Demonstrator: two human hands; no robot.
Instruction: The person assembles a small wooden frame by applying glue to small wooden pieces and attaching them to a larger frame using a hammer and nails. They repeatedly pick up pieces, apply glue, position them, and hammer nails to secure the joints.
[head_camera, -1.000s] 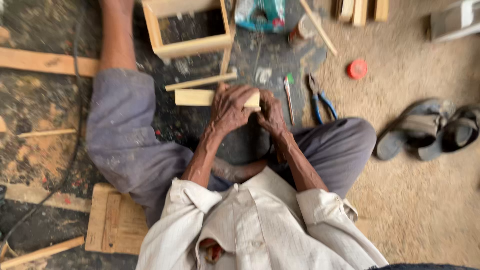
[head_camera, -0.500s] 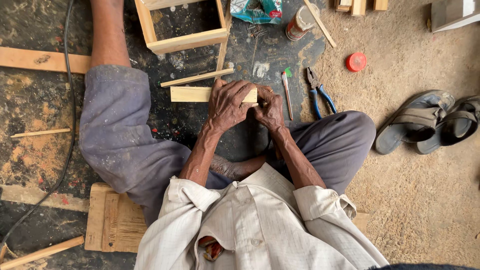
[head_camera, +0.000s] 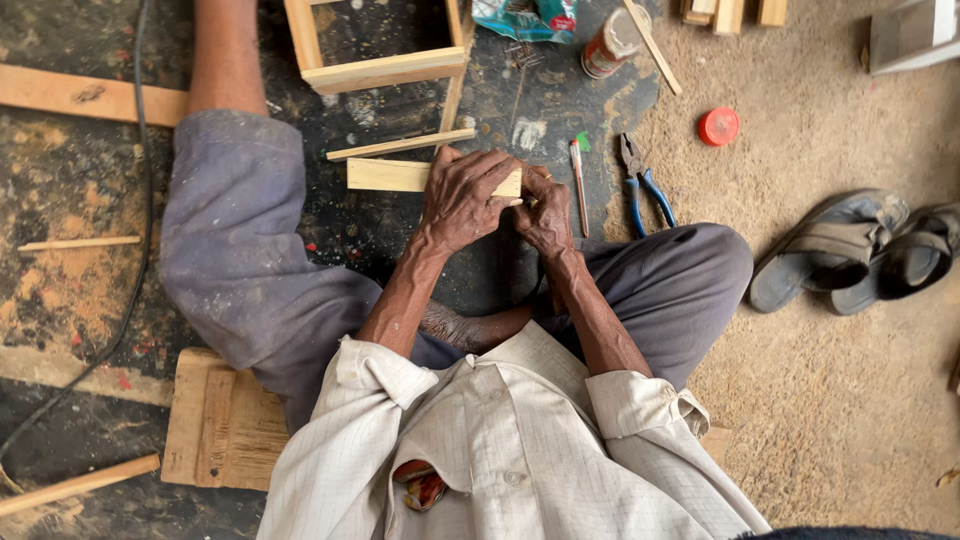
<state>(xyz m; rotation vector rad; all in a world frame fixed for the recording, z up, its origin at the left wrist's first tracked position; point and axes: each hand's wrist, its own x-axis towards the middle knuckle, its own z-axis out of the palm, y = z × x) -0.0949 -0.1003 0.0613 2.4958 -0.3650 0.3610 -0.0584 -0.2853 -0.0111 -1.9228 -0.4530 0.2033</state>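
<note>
We see one open wooden frame (head_camera: 385, 68) on the dark floor (head_camera: 80, 180), one pair of grey sandals (head_camera: 850, 250) on the sand, and one wooden block (head_camera: 390, 175) lying just ahead of the crossed legs. Our left hand (head_camera: 465, 200) curls over the block's right end, grasping it; our right hand (head_camera: 545, 215) is clenched against that same end. One blue-handled pliers (head_camera: 645, 185), one red cap (head_camera: 718, 126).

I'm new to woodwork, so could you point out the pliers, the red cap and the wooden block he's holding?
pliers (head_camera: 643, 180): head view, on the blue handles near the joint.
red cap (head_camera: 718, 126): head view, centre of its top.
wooden block (head_camera: 385, 175): head view, bare left part.
</note>
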